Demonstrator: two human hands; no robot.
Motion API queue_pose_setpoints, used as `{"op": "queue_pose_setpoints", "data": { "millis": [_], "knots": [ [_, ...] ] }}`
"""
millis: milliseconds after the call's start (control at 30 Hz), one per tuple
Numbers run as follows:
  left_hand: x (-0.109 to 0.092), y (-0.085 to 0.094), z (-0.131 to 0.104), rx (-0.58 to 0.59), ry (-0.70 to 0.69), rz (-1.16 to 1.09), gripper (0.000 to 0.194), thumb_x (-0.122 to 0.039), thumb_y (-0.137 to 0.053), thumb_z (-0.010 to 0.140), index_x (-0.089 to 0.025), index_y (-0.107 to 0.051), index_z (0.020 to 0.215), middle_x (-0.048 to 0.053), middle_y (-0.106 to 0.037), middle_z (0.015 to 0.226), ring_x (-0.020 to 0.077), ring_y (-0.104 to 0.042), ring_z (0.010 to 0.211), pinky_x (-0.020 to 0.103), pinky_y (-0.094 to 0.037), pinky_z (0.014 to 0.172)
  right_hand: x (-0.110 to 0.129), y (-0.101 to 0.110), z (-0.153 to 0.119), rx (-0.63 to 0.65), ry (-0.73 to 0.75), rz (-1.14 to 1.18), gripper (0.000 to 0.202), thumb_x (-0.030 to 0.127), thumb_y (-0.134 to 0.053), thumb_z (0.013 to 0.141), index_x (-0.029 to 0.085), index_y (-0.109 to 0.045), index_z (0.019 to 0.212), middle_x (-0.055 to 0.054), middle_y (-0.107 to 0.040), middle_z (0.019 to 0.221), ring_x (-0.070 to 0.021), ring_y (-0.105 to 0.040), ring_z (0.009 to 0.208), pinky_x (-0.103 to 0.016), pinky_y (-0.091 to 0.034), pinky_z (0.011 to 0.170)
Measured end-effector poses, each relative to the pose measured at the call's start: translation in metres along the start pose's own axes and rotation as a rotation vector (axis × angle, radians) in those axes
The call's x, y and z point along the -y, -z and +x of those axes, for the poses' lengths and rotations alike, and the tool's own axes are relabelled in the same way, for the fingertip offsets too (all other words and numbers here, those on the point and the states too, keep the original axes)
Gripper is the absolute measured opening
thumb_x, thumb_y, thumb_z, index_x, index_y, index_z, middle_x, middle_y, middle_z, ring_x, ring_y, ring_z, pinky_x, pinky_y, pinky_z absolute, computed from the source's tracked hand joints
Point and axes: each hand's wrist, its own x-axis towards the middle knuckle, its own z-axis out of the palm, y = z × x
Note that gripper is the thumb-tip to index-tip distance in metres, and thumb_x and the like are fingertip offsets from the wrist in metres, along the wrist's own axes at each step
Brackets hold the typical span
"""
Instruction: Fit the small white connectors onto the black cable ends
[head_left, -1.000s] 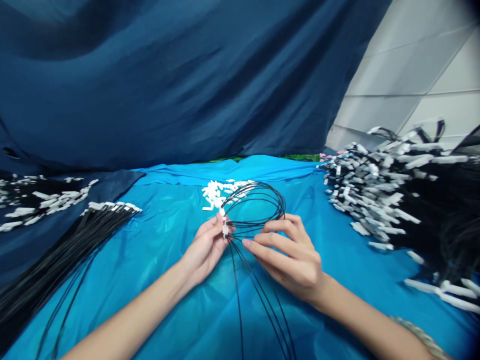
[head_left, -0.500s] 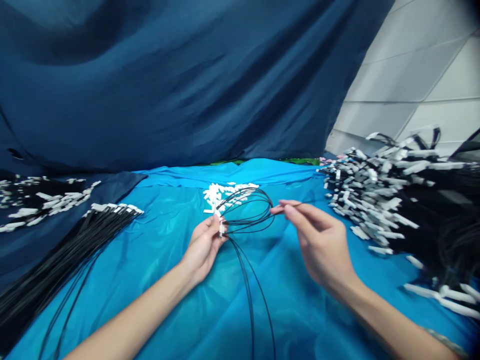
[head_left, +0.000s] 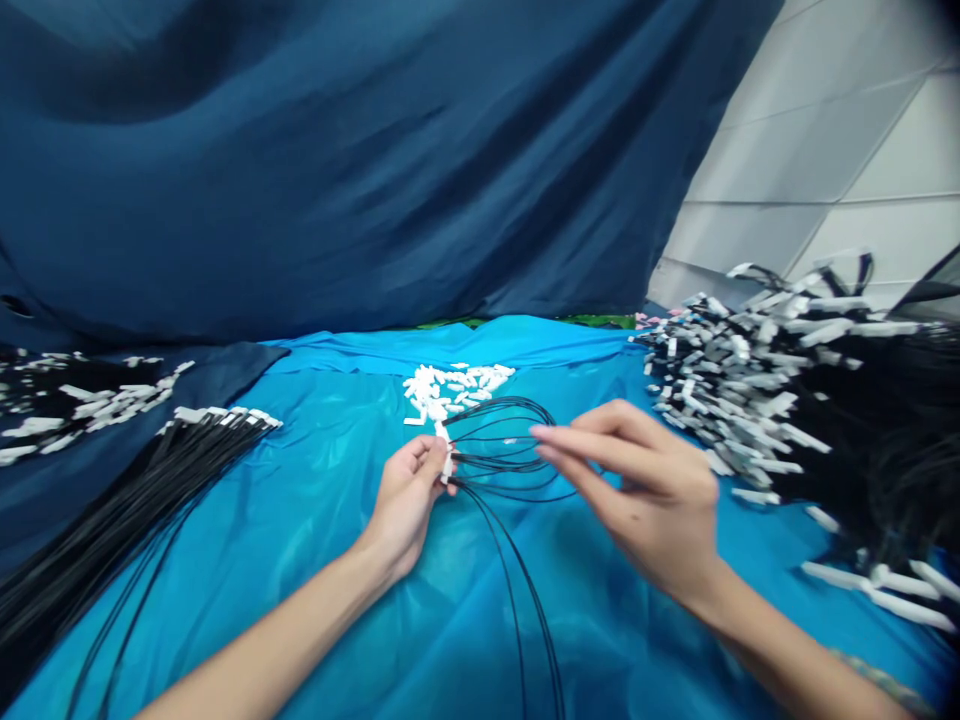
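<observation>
My left hand (head_left: 412,490) grips a white plastic connector (head_left: 448,455) between thumb and fingers. Several thin black wires (head_left: 517,405) come out of its right side and bend round in loops, and more hang down toward the front edge of view. To the right, my right hand (head_left: 637,490) is closed in a pinch at the loops, its fingertips on a thin black wire. A tiny pale spot shows just left of those fingertips, too small to name. Behind the left hand lies a pile of loose white connectors (head_left: 469,380).
On the left rests a bundle of black wires (head_left: 150,500) with white connectors at its far end. Farther left are more white-ended wires (head_left: 120,405) on dark cloth. A large heap of such wires (head_left: 750,390) fills the right. Blue sheeting (head_left: 322,560) covers the surface; dark blue cloth (head_left: 337,180) hangs behind.
My right hand has come slightly left and down, its fingertips nearer the connector. The wire loops have shifted lower and right. The connector in my left hand now shows more of its length.
</observation>
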Motion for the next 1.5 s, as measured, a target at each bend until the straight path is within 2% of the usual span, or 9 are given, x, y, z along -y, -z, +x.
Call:
{"op": "queue_pose_setpoints", "data": {
  "millis": [100,300,667,1500],
  "knots": [
    [-0.001,0.000,-0.001,0.030,-0.004,-0.024,0.024,-0.035,-0.056,0.072,-0.012,-0.051,0.068,-0.002,-0.046,0.059,0.0059,-0.041,0.053,0.017,-0.035,0.047,-0.001,-0.013,-0.007,0.098,0.063,-0.092,0.011,0.010,-0.060,0.072,0.016,-0.065,0.080,-0.002,-0.056,0.067,-0.0100,-0.046,0.061,-0.026,-0.038,0.055],
    [-0.004,-0.005,-0.007,0.053,0.022,-0.037,0.024,-0.035,-0.057,0.071,-0.012,-0.051,0.068,-0.001,-0.046,0.058,0.0061,-0.042,0.052,0.017,-0.035,0.045,-0.004,-0.026,-0.013,0.079,0.010,-0.172,0.006,0.015,-0.060,0.073,0.016,-0.065,0.076,-0.002,-0.058,0.066,-0.0119,-0.042,0.064,-0.027,-0.036,0.059],
    [-0.006,-0.013,-0.021,0.071,-0.017,0.028,0.026,-0.038,-0.059,0.069,-0.013,-0.052,0.066,-0.001,-0.047,0.057,0.0072,-0.042,0.051,0.018,-0.035,0.043,-0.003,-0.029,-0.015,0.097,0.017,-0.169,0.006,0.015,-0.058,0.075,0.015,-0.064,0.075,-0.001,-0.058,0.066,-0.0115,-0.043,0.064,-0.028,-0.035,0.062],
    [-0.007,-0.013,-0.021,0.117,0.017,-0.004,0.024,-0.034,-0.058,0.070,-0.013,-0.049,0.065,0.000,-0.048,0.056,0.0071,-0.043,0.050,0.017,-0.034,0.042,-0.003,-0.030,-0.017,0.082,0.058,-0.144,0.009,0.011,-0.057,0.075,0.016,-0.064,0.077,-0.001,-0.059,0.066,-0.0121,-0.043,0.065,-0.029,-0.034,0.060]
  ]
}}
